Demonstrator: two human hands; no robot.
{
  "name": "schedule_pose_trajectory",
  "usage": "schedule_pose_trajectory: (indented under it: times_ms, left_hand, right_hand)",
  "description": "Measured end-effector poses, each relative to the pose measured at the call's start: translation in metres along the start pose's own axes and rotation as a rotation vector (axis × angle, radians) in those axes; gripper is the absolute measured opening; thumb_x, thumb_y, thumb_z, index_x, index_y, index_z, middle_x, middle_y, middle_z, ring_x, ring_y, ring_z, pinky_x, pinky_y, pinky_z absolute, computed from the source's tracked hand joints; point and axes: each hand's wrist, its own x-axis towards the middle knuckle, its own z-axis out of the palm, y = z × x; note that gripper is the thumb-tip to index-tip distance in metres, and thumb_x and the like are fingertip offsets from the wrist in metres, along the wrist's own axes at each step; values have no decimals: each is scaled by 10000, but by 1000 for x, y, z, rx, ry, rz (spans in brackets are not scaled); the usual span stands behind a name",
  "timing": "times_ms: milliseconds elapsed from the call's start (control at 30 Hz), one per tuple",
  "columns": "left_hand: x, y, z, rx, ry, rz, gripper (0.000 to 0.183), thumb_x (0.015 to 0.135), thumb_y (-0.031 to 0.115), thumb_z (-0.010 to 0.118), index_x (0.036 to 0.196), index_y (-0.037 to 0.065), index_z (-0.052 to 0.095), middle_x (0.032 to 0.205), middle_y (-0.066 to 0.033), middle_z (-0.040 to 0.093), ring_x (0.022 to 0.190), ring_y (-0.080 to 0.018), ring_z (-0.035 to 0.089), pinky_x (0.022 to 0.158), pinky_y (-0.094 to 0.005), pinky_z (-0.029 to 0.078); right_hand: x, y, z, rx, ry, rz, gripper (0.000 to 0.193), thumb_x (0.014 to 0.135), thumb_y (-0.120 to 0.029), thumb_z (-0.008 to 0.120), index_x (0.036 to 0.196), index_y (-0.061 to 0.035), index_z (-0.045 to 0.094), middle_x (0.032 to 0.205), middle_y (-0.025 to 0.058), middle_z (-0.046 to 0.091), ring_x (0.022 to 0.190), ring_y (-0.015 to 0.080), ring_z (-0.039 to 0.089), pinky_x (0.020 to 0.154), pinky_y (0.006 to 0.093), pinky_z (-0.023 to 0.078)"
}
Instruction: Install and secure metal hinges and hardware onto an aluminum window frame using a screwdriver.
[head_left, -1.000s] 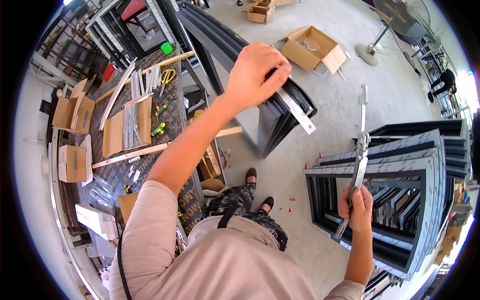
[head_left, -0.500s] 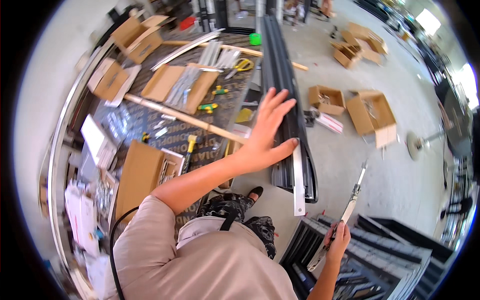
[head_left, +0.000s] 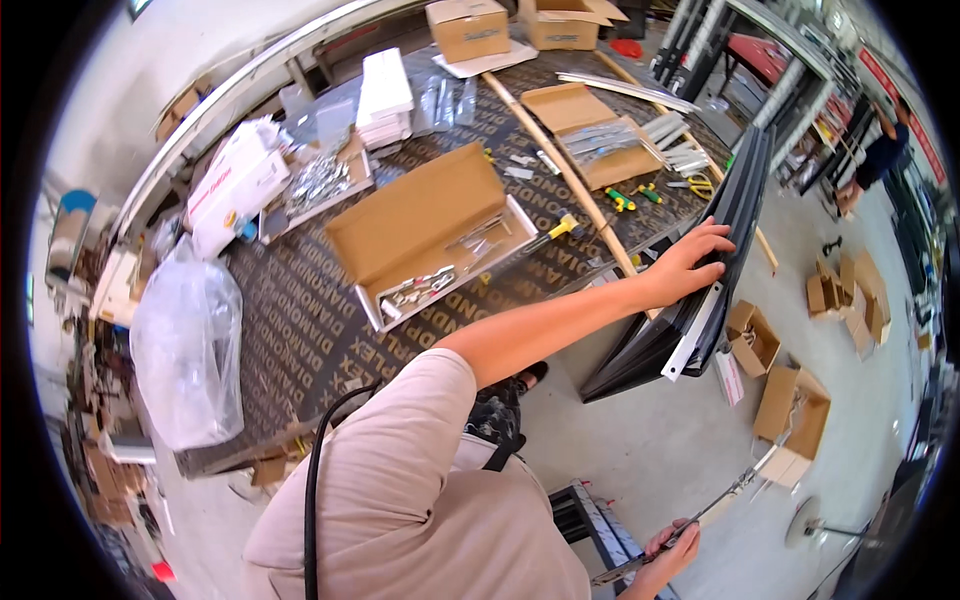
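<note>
A black metal frame (head_left: 735,215) with a ribbed edge stands upright to the right of the workbench. Across its top edge lies my left hand (head_left: 685,265), fingers stretched out and a little apart. Just below those fingers, a flat white strip (head_left: 692,338) with a hole near its end rests against the frame. My right hand (head_left: 675,553), low and to the right, is closed around a long, slim, jointed metal bar (head_left: 735,490). The bar slants up and away to the right, and its lower end reaches back past the hand.
On the dark printed workbench (head_left: 290,350) lie an open cardboard box of metal parts (head_left: 430,235), a yellow-headed hammer (head_left: 555,232), a wooden batten (head_left: 560,170) and a plastic-wrapped bundle (head_left: 190,345). Cardboard boxes (head_left: 795,415) stand on the floor. A person (head_left: 885,150) is at the far right.
My view has swung left, bringing more of the workbench into sight. The left hand stays at the frame, its fingers less widely spread. The right hand still grips the jointed bar, now tilted lower.
</note>
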Motion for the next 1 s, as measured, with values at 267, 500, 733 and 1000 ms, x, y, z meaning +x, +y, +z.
schedule_pose_trajectory:
  times_ms: [267,500,733,1000]
  left_hand:
    - [-38,-3,10,-293,391,-342,371,997,289,455,1240,14,505,1205,-147,525,1180,-232,483,1043,-327,349]
    - [-125,-21,-71,-397,436,-618,390,994,356,503,1263,75,527,1150,-80,584,1097,-188,546,885,-345,499]
    - [-372,-65,-273,517,1038,-1080,293,910,233,530,1084,14,614,995,-169,665,962,-304,629,847,-399,482]
    - [-445,-8,-354,171,1419,-1146,166,959,179,493,1038,40,536,805,-43,615,742,-128,624,606,-255,501]
  right_hand:
    - [0,-26,37,-50,-248,-254,217,995,-258,527,949,-50,482,591,-10,404,415,68,336,360,225,260]
    - [-16,-38,132,-320,-587,-316,127,842,-129,669,860,-38,583,617,11,525,508,73,490,465,215,378]
    - [-45,0,351,-658,-1142,-319,189,833,-170,703,908,-24,609,691,64,593,595,147,541,556,301,438]
    - [-40,78,544,-1183,-1307,-1082,150,768,-180,682,861,-73,631,825,164,621,816,382,617,712,475,500]
